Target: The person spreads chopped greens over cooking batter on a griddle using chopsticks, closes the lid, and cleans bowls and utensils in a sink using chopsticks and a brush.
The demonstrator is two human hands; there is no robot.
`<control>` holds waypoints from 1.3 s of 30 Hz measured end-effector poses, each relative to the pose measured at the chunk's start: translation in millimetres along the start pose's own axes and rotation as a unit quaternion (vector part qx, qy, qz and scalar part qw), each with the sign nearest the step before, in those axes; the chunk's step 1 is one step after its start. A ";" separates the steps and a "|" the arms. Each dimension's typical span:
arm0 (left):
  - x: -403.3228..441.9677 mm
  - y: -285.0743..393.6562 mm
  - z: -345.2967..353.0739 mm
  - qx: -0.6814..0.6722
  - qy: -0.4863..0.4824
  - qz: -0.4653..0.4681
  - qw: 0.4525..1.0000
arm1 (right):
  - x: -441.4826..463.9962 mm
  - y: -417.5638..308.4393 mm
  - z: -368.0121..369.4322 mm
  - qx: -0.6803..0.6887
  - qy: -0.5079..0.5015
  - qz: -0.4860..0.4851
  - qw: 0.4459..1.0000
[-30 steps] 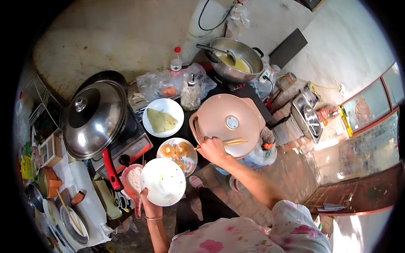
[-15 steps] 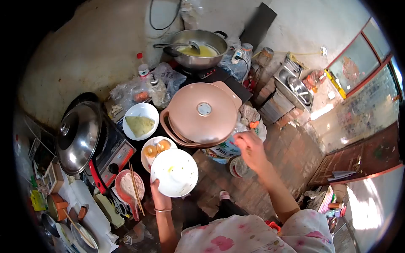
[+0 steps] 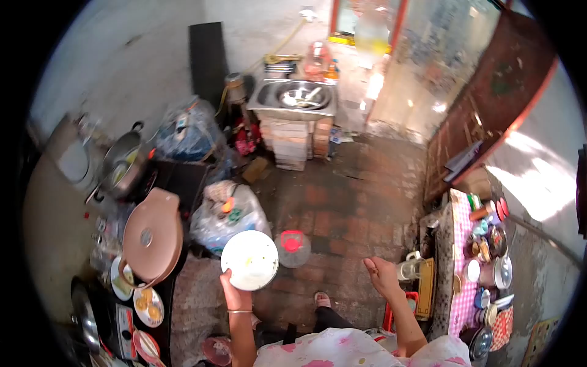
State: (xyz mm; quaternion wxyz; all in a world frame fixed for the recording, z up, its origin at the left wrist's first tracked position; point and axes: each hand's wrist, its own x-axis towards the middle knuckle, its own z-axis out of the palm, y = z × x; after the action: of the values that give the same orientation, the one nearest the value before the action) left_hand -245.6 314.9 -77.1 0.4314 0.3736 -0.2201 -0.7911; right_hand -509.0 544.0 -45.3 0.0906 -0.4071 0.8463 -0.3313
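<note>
My left hand (image 3: 235, 290) grips a white bowl (image 3: 249, 260) by its near rim, thumb over the edge. A few small green and yellow specks lie inside the bowl. My right hand (image 3: 381, 276) hangs over the floor to the right, fingers drawn together, with nothing visible in them. It is apart from the bowl, and the clear jug (image 3: 409, 269) stands just to its right. Beneath the bowl, a clear container with a red lid (image 3: 293, 241) rests on the brick floor, beside a plastic bag (image 3: 229, 214).
On the left counter stand a lidded pink pot (image 3: 150, 235), a steel pan (image 3: 122, 164) and a plate with yellow pieces (image 3: 148, 307). A steel sink (image 3: 293, 99) on bricks holds dishes. At right, a checked cloth (image 3: 463, 260) bears jars and cups. A brown door (image 3: 489, 98) stands behind.
My view has swung right, from the counter toward the sink and floor. The bowl, still in my left hand, has moved away from the plates. My right hand is now away from the pink pot.
</note>
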 end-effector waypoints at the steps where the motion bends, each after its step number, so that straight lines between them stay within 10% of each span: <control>1: 5.9 -13.9 25.6 0.016 -0.016 -0.017 1.000 | -5.2 17.7 -16.3 -0.020 0.019 0.024 0.999; 11: 71.5 -103.8 157.0 0.063 -0.011 -0.098 0.993 | -11.8 99.6 -87.7 -0.055 0.072 0.192 0.977; 39: 402.1 -113.3 305.1 -0.032 0.139 0.031 0.989 | 495.2 162.4 -92.9 -0.167 -0.051 -0.046 0.984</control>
State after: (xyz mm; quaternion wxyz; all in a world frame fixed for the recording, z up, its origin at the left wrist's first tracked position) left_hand -682.8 42.3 -124.0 0.4940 0.4588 -0.1447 -0.7242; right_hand -973.3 291.1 -19.6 0.0493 -0.4717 0.8642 -0.1682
